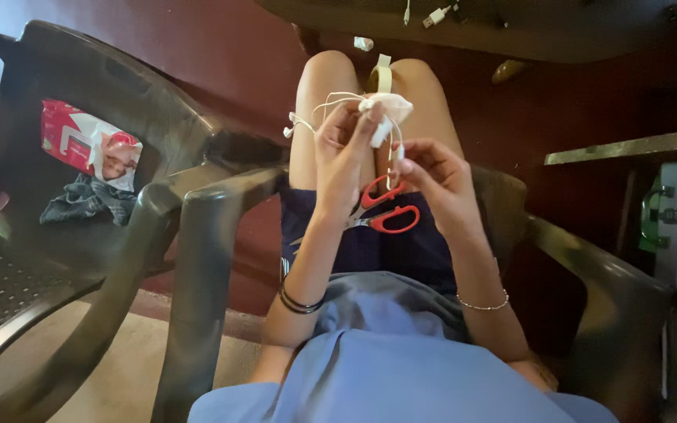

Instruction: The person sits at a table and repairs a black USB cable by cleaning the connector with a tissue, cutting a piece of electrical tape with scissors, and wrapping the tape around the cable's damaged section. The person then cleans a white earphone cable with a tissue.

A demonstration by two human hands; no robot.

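While the person sits in a dark plastic armchair, both hands are up over the bare knees working on a tangle of thin white cable. The left hand has its grip closed on a small white wad, could be cloth or tissue, honestly hard to say, pinched between thumb and fingertips. The right hand pinches the lower end of the cable right beside the left hand, grip closed on it, though the fingers cover the exact spot. One cable end with a little plug dangles off to the left of the knee.

Red-handled scissors lie on the lap just below the hands; the blades are hidden behind the left wrist, so I can't tell if they're open. Between the knees a roll of pale tape peeks out, mostly blocked by the wad.

A second dark plastic chair stands on the left with a red and white packet and some crumpled dark cloth on its seat. Up top, the bench edge is cut off, with another white cable barely showing. Stuff at the right edge is too cropped to name.
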